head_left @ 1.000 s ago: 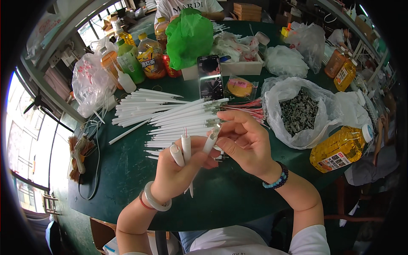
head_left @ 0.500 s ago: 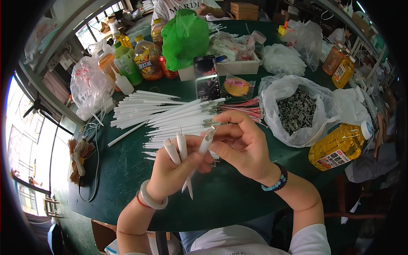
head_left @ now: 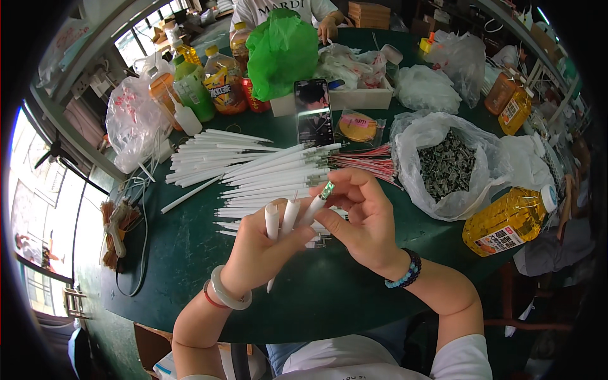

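Showing only one green board [head_left: 327, 189], three white tubes [head_left: 291, 213] are clutched by the left hand [head_left: 258, 247] before the phone [head_left: 313, 114]; the right hand's [head_left: 362, 225] grip cannot be told.

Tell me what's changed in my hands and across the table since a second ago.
The middle white tube in your left hand has shifted right, nearer the rightmost tube; the small piece at that tube's tip now shows green instead of silvery. A co-worker's hand moved right and down since the previous picture. No grasp visibly changed; the phone stayed put.
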`<state>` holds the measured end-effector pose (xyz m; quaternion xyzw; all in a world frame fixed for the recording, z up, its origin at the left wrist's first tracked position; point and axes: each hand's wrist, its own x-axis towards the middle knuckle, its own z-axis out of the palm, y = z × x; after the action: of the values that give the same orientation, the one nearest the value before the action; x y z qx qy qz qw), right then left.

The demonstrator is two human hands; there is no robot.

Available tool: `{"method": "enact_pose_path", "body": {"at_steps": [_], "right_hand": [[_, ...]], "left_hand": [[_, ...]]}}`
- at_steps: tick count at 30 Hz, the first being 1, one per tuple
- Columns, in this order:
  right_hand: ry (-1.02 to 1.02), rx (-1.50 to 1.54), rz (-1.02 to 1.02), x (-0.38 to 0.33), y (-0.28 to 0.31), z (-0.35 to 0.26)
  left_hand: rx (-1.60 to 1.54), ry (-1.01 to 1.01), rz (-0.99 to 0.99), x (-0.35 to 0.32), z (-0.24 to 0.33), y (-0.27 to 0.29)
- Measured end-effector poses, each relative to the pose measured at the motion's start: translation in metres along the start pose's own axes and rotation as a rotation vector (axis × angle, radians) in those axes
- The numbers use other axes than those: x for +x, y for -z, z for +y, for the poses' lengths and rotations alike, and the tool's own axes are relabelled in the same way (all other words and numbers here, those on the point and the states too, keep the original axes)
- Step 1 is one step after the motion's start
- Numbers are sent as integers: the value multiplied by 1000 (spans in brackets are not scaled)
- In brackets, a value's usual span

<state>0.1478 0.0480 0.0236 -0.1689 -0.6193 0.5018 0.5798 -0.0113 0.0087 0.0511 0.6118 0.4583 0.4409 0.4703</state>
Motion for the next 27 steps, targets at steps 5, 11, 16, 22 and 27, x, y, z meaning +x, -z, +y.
{"method": "enact_pose_path", "body": {"at_steps": [5,11,16,22,27], "right_hand": [[4,17,30,-4,-1,5],[189,20,-7,-4,2,15],[166,75,-85,-5,3,14],[169,-84,-130,-1,13,12],[81,-133,-28,14,38,-8]], "left_hand": [[184,-188,83,2,-8,3],[421,-378,167,0,1,-2],[490,-421,200,-4,5,-4],[448,-389,162,2,2,-3],[405,-349,143,4,3,0]]}}
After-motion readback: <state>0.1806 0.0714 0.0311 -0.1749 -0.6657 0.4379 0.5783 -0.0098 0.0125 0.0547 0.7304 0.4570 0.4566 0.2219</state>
